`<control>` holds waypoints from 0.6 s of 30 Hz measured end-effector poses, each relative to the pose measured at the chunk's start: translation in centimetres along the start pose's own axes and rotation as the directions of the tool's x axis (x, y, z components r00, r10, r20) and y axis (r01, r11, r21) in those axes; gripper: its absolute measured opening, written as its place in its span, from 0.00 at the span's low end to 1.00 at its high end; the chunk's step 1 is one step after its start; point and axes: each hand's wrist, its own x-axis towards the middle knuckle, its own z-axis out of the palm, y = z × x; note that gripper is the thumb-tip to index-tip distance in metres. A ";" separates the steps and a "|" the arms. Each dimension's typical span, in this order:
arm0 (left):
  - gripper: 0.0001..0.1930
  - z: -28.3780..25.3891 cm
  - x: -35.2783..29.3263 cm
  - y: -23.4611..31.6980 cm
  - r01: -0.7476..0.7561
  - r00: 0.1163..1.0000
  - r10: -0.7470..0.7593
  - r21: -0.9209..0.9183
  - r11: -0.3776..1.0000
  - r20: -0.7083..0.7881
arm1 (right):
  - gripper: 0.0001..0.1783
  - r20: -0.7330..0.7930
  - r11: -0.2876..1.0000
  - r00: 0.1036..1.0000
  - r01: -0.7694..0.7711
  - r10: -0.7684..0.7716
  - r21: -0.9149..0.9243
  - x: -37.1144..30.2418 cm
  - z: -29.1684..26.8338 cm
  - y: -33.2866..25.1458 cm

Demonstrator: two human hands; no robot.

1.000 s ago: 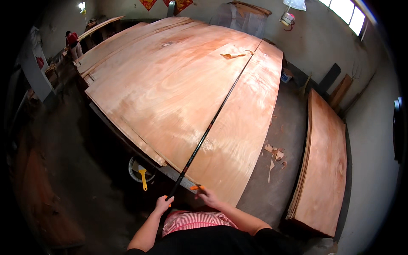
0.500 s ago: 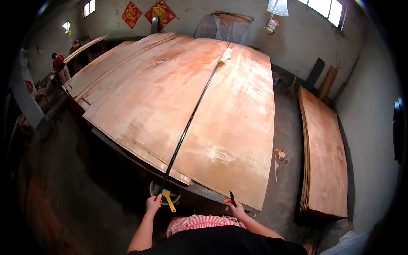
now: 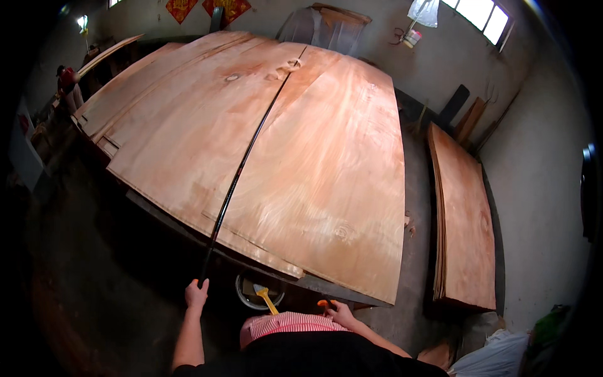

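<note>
My left hand (image 3: 196, 293) is closed around the near end of a long thin black pole (image 3: 237, 174). The pole slants away from me across a large pale wood veneer sheet (image 3: 326, 188) on a broad stack, and its far end reaches a small brownish patch or scrap. Close to the stack's front edge, my right hand (image 3: 340, 315) is closed on a small knife-like tool (image 3: 326, 304), orange and black; its blade is hard to make out. Between my hands, a yellow-handled flat tool (image 3: 266, 299), a brush or scraper, rests in a round bucket (image 3: 238, 293).
A second stack of wood sheets (image 3: 468, 220) stands along the right wall. Boards (image 3: 470, 120) lean behind it. At far left a person in red (image 3: 67, 85) stands near another raised sheet. A pale bag (image 3: 490, 358) lies at lower right.
My left hand has moved left, and the pole's near and far ends have shifted left across the sheet. My right hand has drawn closer to my body. The view has shifted slightly.
</note>
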 end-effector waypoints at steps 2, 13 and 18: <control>0.16 1.6 -0.2 -2.2 -0.033 0.999 0.037 -0.097 0.995 0.034 | 0.12 -0.089 0.991 0.992 0.079 -0.089 -0.107 1.4 0.3 2.8; 0.23 3.8 -7.3 -4.1 -0.138 0.987 0.140 -0.031 0.990 0.074 | 0.11 -0.331 0.751 0.930 -0.102 -0.162 -0.653 9.3 -2.9 1.3; 0.22 4.1 -9.1 -2.2 -0.137 0.988 0.140 -0.048 0.989 0.072 | 0.11 -0.294 0.647 0.953 -0.179 -0.073 -0.741 7.8 -4.2 3.0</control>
